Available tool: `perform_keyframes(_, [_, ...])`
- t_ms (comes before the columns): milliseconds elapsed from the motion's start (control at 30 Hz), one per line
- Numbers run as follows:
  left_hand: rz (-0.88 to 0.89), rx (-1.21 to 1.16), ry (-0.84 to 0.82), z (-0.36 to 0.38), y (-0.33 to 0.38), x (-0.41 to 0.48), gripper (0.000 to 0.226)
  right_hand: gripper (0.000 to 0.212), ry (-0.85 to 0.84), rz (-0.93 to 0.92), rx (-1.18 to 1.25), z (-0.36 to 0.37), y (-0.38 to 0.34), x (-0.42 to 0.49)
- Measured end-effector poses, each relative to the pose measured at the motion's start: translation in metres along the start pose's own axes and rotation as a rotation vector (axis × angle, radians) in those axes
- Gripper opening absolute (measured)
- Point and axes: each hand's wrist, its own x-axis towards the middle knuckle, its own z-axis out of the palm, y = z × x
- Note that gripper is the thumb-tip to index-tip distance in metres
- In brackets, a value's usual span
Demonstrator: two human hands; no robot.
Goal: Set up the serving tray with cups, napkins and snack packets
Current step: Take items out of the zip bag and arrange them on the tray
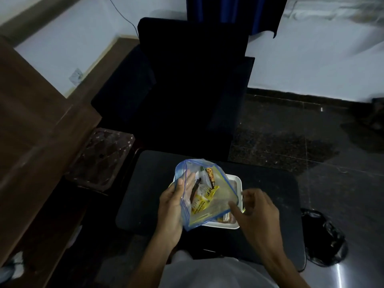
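Note:
A clear zip bag (218, 196) with a blue rim holds several snack packets, among them a yellow one (204, 198) and a brown bar (211, 175). My left hand (173, 204) grips the bag's left side from behind and holds it up, tilted, over a white serving tray (236, 181). My right hand (256, 208) hovers at the bag's lower right corner, fingers loosely curled, forefinger touching the bag. The bag hides most of the tray. Something brownish lies in the tray's near end (229, 219), too dim to name.
The tray rests on a small dark table (270, 194). A dark armchair (176, 90) stands right behind it. A brown wooden cabinet (35, 129) runs along the left, with a clear plastic tray (99, 159) beside it. A black bag (324, 240) lies on the floor at the right.

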Motion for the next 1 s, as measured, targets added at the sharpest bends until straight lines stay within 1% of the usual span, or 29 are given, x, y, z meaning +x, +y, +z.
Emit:
perform_keyframes(33, [0.014,0.017,-0.003,-0.007,0.003,0.001,0.052,0.026,0.019,-0.147,-0.044,0.002,-0.009,0.001])
perform_keyframes(67, [0.029,0.041,-0.007,-0.013,0.006,0.003,0.048,0.027,-0.005,-0.291,-0.063,0.004,-0.021,0.004])
perform_keyframes(100, [0.041,0.066,-0.011,-0.019,0.009,0.004,0.044,0.026,-0.07,-0.424,-0.095,0.008,-0.033,0.009])
perform_keyframes(133, [0.052,0.093,-0.014,-0.025,0.013,0.005,0.041,0.025,-0.178,-0.544,-0.155,0.014,-0.045,0.016])
perform_keyframes(200, [0.08,0.135,-0.017,-0.033,0.022,0.006,0.039,0.035,-0.446,-0.72,-0.347,0.034,-0.066,0.034])
perform_keyframes(267, [0.094,0.168,-0.015,-0.039,0.03,0.008,0.036,0.047,-0.638,-0.819,-0.572,0.062,-0.081,0.051])
perform_keyframes(333, [0.111,0.215,-0.03,-0.043,0.036,0.009,0.03,0.046,-0.719,-0.853,-0.786,0.089,-0.09,0.059])
perform_keyframes(400, [0.116,0.24,-0.051,-0.047,0.041,0.008,0.029,0.034,-0.763,-0.801,-0.921,0.113,-0.093,0.062])
perform_keyframes(433, [0.11,0.247,-0.06,-0.05,0.044,0.008,0.029,0.032,-0.781,-0.754,-0.958,0.124,-0.093,0.062])
perform_keyframes(533, [0.112,0.234,-0.105,-0.058,0.05,0.008,0.033,0.043,-0.796,-0.719,-1.008,0.147,-0.094,0.06])
perform_keyframes(567, [0.11,0.226,-0.102,-0.062,0.052,0.008,0.033,0.043,-0.781,-0.734,-1.033,0.152,-0.094,0.06])
perform_keyframes(700, [0.067,0.165,-0.06,-0.078,0.057,0.014,0.033,0.03,-0.764,-0.796,-1.03,0.163,-0.1,0.06])
perform_keyframes(833, [-0.007,0.105,0.011,-0.094,0.062,0.024,0.035,0.031,-0.751,-0.844,-1.025,0.173,-0.117,0.058])
perform_keyframes(933, [-0.044,0.094,0.007,-0.105,0.066,0.03,0.035,0.03,-0.757,-0.934,-1.118,0.168,-0.134,0.055])
perform_keyframes(1000, [-0.058,0.1,0.004,-0.11,0.068,0.032,0.034,0.029,-0.762,-1.049,-1.163,0.16,-0.143,0.052])
